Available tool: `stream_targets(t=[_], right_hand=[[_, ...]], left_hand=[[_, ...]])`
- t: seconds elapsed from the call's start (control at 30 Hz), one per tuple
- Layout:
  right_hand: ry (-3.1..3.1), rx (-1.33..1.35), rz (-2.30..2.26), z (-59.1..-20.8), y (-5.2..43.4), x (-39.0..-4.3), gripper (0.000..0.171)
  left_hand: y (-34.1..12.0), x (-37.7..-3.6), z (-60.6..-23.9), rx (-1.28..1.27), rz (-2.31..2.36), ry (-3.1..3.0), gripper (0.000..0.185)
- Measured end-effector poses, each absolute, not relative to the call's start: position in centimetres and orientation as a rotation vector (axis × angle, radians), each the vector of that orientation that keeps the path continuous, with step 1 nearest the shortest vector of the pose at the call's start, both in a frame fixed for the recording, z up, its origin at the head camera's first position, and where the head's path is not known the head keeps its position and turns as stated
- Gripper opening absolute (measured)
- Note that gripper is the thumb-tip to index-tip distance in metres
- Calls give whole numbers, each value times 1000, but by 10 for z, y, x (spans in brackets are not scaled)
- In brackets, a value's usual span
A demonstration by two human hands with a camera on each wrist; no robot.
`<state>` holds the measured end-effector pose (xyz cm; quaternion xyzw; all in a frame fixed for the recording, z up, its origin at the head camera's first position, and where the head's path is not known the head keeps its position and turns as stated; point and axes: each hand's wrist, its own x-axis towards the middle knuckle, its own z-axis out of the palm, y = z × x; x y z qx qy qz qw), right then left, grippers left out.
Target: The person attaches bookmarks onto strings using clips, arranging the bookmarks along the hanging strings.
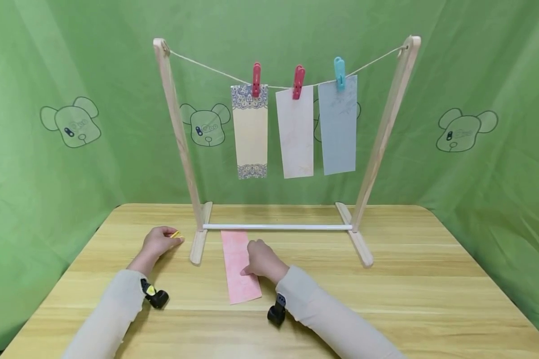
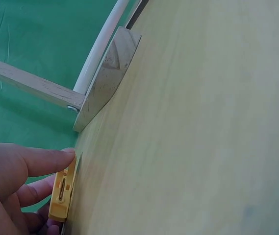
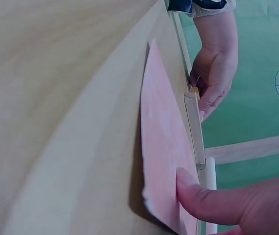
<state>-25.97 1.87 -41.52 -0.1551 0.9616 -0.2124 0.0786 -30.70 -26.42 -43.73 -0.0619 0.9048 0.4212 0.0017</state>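
A pink paper strip point(image 1: 239, 267) lies flat on the wooden table point(image 1: 408, 294), just in front of the drying rack's white crossbar point(image 1: 278, 227). My right hand point(image 1: 262, 260) rests on the strip's right edge, thumb pressing the pink paper strip point(image 3: 164, 147) down. To the left of the rack's foot point(image 1: 200, 239), my left hand point(image 1: 160, 241) pinches a yellow clothespin point(image 1: 176, 234); the yellow clothespin point(image 2: 62, 191) lies against the tabletop between my fingers point(image 2: 41, 161).
A wooden rack point(image 1: 175, 124) with a string carries three hanging paper strips: patterned cream point(image 1: 249, 130) and white point(image 1: 295, 131) on red pegs, grey-blue point(image 1: 338, 125) on a blue peg point(image 1: 339, 72). Green cloth surrounds the table. The rack's right foot point(image 1: 355, 242) juts forward.
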Motion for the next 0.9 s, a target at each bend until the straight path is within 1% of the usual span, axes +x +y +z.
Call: stream_targets(t=[0.27, 0.37, 0.43, 0.57, 0.67, 0.77, 0.9], right_hand=[[2790, -503, -798, -420, 27, -266, 54], [2794, -527, -859, -421, 32, -268, 51], [2800, -508, -898, -420, 35, -267, 51], [2790, -428, -976, -418, 34, -261, 60], [2805, -425, -920, -416, 29, -253, 70], [2851, -437, -789, -416, 23, -248, 75], [2869, -416, -734, -418, 18, -245, 69]], left_hand=[[-265, -309, -440, -198, 1324, 2829, 42], [-264, -310, -439, -203, 1334, 2822, 42], [-263, -310, -438, -203, 1336, 2817, 43], [-263, -308, -436, -208, 1336, 2805, 44], [-265, -307, -435, -207, 1359, 2792, 45], [-267, -305, -433, -206, 1393, 2789, 47], [-268, -304, -435, -232, 1440, 2775, 49]])
